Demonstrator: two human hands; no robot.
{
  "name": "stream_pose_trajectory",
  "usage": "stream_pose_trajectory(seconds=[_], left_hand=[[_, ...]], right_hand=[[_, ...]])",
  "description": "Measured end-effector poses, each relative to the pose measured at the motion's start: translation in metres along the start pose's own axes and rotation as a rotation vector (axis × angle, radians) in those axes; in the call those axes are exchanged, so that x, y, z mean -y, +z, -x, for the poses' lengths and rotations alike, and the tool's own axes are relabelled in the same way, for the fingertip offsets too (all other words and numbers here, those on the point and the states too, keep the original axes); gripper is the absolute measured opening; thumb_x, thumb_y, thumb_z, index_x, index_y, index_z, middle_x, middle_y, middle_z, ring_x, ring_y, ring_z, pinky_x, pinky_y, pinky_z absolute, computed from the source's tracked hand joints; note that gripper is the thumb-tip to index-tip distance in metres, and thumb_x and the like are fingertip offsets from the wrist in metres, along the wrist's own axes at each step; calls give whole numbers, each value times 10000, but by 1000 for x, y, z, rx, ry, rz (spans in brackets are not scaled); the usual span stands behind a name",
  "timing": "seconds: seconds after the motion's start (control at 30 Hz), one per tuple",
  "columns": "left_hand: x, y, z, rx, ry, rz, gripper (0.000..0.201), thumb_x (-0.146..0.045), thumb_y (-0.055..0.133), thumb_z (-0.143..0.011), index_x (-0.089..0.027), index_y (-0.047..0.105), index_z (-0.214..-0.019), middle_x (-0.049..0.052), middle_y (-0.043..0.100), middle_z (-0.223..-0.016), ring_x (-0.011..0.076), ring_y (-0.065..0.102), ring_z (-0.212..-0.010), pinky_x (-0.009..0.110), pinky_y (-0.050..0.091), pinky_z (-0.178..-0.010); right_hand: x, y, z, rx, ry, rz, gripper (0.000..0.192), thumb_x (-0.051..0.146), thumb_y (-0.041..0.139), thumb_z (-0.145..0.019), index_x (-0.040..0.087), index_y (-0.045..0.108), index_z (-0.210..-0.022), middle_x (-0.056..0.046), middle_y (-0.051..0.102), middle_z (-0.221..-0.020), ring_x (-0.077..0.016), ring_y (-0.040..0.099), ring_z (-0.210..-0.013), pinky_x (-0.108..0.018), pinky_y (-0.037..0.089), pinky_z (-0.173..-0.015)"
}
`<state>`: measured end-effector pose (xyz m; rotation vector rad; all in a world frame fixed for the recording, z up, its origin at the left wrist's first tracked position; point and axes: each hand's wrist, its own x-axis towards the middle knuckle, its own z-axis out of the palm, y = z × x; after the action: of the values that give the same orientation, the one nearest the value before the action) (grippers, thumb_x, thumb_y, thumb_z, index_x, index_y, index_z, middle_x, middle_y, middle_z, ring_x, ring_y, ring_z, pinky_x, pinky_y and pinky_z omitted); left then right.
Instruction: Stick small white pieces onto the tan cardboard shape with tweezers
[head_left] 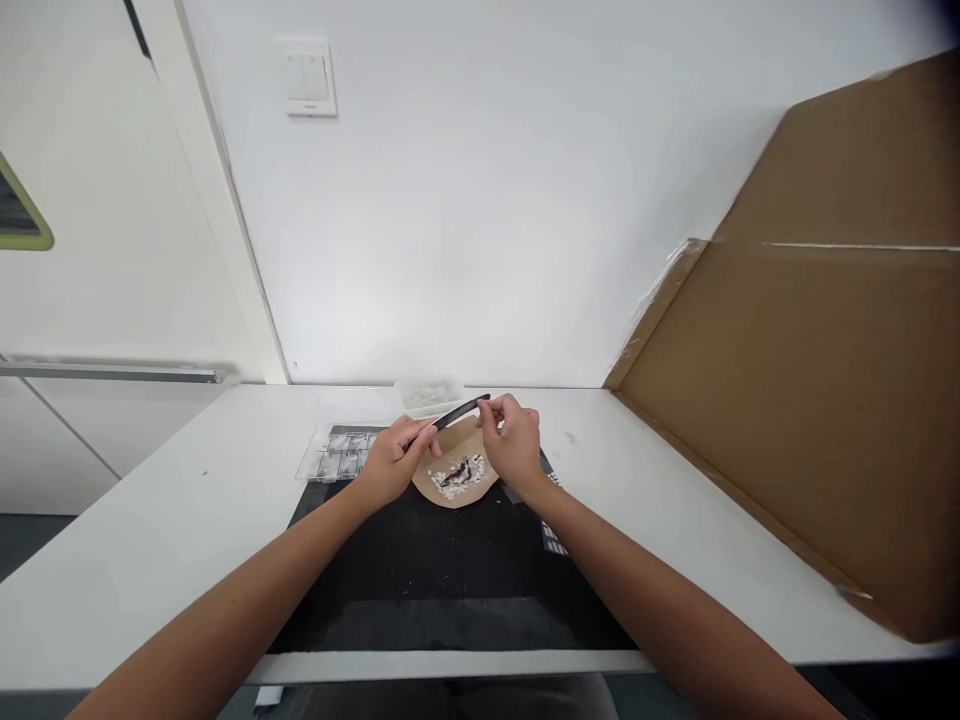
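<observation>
Two hands hold a thin black strip above a brown paper sheet on a white table.

The left hand point(391, 462) pinches the near end of the black strip point(454, 413), fingers closed on it; the right hand point(514, 440) grips the far end between fingertips; the strip hangs tilted, just above the brown paper sheet point(459, 470); small white pieces point(448, 485) lie heaped on the paper; the paper rests on a black mat point(442, 580); a clear compartment tray point(341, 455) sits beside the left hand; a clear tub point(429, 394) stands behind; a large cardboard sheet point(810, 370) leans at the right of the white table point(187, 530).
</observation>
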<state>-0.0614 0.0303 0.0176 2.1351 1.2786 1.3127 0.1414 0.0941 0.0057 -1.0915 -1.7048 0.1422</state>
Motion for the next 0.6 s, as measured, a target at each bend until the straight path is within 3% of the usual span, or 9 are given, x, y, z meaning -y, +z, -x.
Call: stream_pose_trajectory(seconds=[0.13, 0.3, 0.53, 0.6], left_hand=[[8, 6, -1, 15, -53, 41, 465, -417, 395, -1056, -211, 663, -738, 13, 663, -780, 170, 600, -815, 280, 459, -812], [9, 19, 14, 10, -90, 101, 452, -401, 401, -1056, -218, 660, -734, 26, 688, -801, 196, 606, -873, 319, 464, -878], [6, 24, 25, -13, -130, 127, 427, -373, 410, -1057, -225, 661, -745, 23, 674, -794, 193, 582, -852, 312, 457, -829], [7, 24, 27, -8, -132, 130, 421, -368, 416, -1056, -222, 655, -740, 24, 667, -801, 191, 579, -850, 309, 452, -826]], right_hand=[[-7, 6, 12, -9, 93, 0, 261, 404, 504, -1020, 235, 574, -833, -3, 732, -742, -205, 679, -695, -388, 430, -863], [0, 6, 31, 39, 68, 23, 245, 384, 522, -1020, 234, 581, -837, 1, 725, -747, -205, 670, -714, -409, 392, -884], [2, 1, 26, 7, 119, 51, 259, 383, 536, -1012, 236, 563, -801, 0, 716, -718, -203, 656, -662, -425, 393, -873], [5, 0, 28, 57, 102, 24, 276, 379, 519, -1021, 240, 565, -787, -5, 716, -726, -206, 659, -682, -420, 398, -867]])
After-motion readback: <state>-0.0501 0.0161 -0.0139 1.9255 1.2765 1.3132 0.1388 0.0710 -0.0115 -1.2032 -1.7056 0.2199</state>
